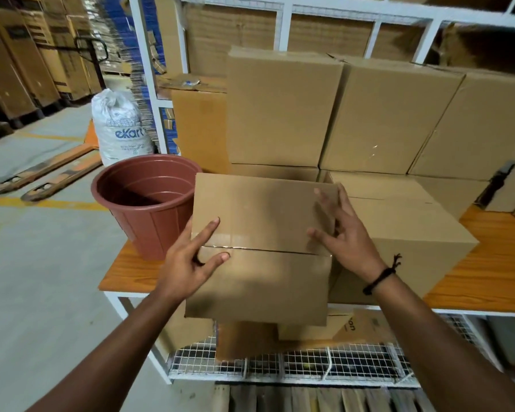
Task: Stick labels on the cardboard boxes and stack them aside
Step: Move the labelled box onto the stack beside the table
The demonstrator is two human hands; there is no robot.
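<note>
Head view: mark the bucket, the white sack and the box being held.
bucket (pixel 152 233), head view, on its outer wall.
sack (pixel 118 126), head view, middle of its printed side.
held box (pixel 259 209), head view, on its top face above the taped seam.

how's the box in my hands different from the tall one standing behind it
The held box has the left hand and right hand on it; the upright box is untouched. The held box shows a taped seam and overhangs the table edge; the upright box shows a plain face, further back. Both are brown cardboard.
</note>
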